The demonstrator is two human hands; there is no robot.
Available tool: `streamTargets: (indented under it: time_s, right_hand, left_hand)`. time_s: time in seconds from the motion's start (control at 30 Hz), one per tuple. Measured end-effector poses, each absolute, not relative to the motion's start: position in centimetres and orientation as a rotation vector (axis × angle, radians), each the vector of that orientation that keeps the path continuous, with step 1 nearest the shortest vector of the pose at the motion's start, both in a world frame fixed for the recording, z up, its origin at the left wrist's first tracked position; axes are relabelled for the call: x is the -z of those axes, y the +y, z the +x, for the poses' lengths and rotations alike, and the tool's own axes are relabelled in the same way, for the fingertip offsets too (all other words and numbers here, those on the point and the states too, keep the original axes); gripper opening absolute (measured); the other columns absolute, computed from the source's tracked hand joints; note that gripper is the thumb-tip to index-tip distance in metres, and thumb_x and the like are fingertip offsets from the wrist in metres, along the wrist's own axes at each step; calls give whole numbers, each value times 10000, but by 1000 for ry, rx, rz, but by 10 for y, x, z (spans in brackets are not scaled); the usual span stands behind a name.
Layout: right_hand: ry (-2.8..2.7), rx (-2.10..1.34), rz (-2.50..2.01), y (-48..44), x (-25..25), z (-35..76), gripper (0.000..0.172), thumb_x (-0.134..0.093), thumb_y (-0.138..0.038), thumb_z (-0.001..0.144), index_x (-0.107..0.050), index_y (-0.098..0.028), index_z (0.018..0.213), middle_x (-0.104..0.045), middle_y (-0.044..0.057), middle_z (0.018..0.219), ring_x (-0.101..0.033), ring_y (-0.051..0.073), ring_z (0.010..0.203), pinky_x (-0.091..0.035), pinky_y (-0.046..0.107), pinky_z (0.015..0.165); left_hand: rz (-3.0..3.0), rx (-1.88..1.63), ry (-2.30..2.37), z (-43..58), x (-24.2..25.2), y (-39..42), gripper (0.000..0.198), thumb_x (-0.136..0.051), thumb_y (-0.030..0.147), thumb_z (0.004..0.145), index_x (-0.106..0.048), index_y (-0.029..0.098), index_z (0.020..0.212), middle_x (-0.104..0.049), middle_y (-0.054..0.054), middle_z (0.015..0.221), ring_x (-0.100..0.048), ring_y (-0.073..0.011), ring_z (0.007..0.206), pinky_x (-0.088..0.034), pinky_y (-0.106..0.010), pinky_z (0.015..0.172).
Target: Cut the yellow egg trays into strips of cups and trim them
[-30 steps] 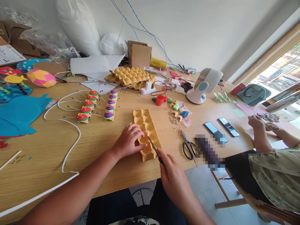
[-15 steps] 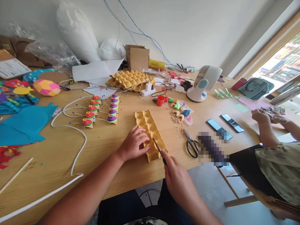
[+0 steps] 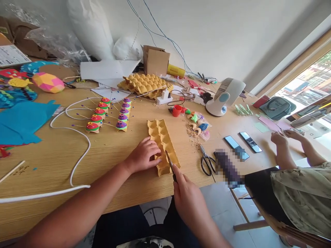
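Note:
A yellow egg-carton strip with two rows of cups lies on the wooden table in front of me. My left hand rests on its left edge, thumb and fingers apart over the cups. My right hand is closed around the dark handle of a knife. The blade points away from me, its tip over the middle of the strip near the ridge between the rows. Whether the blade has cut in cannot be made out.
Scissors, two phones and a white fan stand or lie rightward. Painted carton strips, a white cable and blue felt are leftward. Another person's hands are at far right.
The camera view has shifted slightly. My hands keep nearly the same places on the strip, with the knife still over it. The other person's hands have changed position over the papers.

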State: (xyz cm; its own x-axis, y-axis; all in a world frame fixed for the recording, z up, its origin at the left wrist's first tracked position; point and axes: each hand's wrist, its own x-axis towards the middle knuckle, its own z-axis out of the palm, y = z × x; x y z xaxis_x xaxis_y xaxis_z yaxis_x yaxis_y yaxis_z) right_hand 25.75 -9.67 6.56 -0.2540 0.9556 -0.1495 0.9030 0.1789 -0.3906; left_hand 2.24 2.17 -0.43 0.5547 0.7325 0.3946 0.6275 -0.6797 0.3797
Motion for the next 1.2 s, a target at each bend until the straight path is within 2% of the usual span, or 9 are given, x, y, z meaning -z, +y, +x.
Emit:
streamTargets:
  time_s: [0.23,0.43,0.7,0.93,1.2]
  right_hand:
    - [-2309,-588,-1794,-95,-65,259,624,-432,-98,991,-457,-167,1611,-773,153,1177,-780,256,976,-616,332,828]
    - [-2267,-526,-1722,-102,-63,263,605,-428,-137,995,-471,-178,1598,-774,140,1164,-778,246,942,-629,339,830]
    - [-2263,-492,-1696,-123,-56,272,574,-393,-156,1001,-505,-135,1563,-768,159,1156,-783,256,880,-650,360,774]
    - [-2265,-514,-1704,-131,-56,275,602,-403,-155,1003,-459,-190,1601,-768,132,1197,-781,234,899,-643,325,787]
    - [-2286,-513,-1729,-128,-55,275,612,-403,-148,998,-459,-177,1607,-771,142,1187,-784,236,895,-645,348,839]
  left_hand:
    - [2580,-799,1162,23,6,22,186,-680,405,942,-708,221,935,-741,-35,975,-650,-260,1042,-357,-547,1159]
    - [2560,-813,1167,24,6,22,249,-677,477,953,-704,231,928,-746,-34,959,-655,-262,1029,-372,-519,1133]
    - [2542,-861,1170,27,4,21,162,-683,381,938,-697,222,918,-739,-34,928,-650,-251,976,-431,-468,1028]
    - [2522,-872,1188,28,6,21,157,-675,374,935,-691,220,908,-736,-40,938,-643,-257,992,-450,-457,993]
    - [2493,-886,1179,28,6,21,133,-671,353,926,-698,224,901,-740,-37,931,-643,-254,983,-459,-453,974]
